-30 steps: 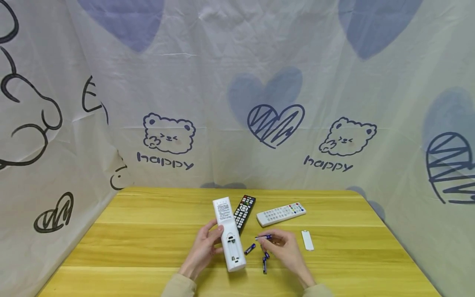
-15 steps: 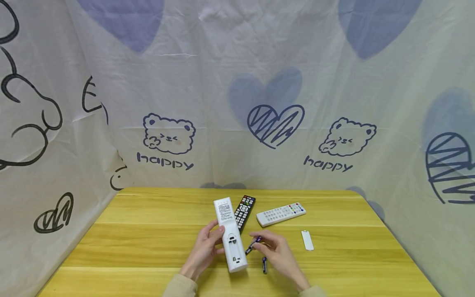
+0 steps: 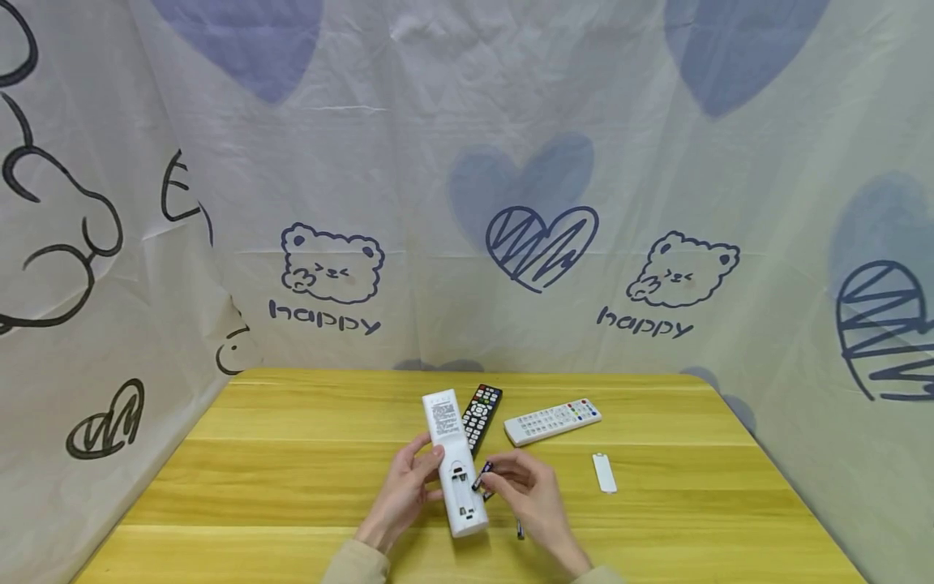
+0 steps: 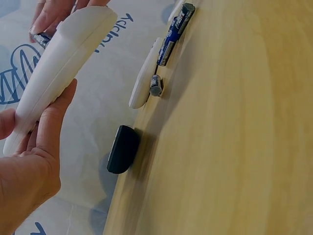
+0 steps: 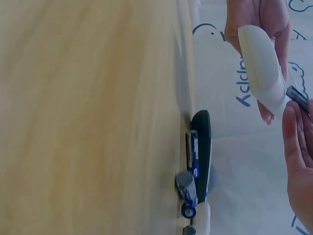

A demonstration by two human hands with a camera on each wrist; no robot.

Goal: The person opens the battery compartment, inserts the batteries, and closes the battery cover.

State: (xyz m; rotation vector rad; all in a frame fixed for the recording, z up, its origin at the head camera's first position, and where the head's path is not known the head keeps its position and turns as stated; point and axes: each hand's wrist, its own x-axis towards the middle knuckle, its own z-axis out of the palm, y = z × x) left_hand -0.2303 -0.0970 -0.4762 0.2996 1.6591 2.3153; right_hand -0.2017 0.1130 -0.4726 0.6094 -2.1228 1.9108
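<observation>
My left hand (image 3: 401, 491) grips a white remote control (image 3: 443, 430), its back turned up toward me. The battery compartment (image 3: 461, 496) near its lower end is uncovered and shows metal contacts. Between thumb and fingers, my right hand (image 3: 536, 503) pinches a dark blue and silver battery (image 3: 481, 475), tilted close to the compartment's right edge. Both wrist views show the remote raised above the table. Loose batteries lie beneath the right hand, one of them (image 3: 520, 529) partly hidden by it. In the left wrist view another blue battery (image 4: 176, 34) lies on the wood.
A black remote (image 3: 483, 410) lies behind the held one and is partly covered by it. Farther right lies a second white remote (image 3: 552, 421), buttons up. A small white battery cover (image 3: 605, 473) rests on the wooden table (image 3: 292, 470). Printed cloth (image 3: 438, 178) hangs behind.
My right hand has moved left with the battery, up to the remote's compartment, and the battery has turned from nearly level to steeply slanted. The held remote has shifted slightly right.
</observation>
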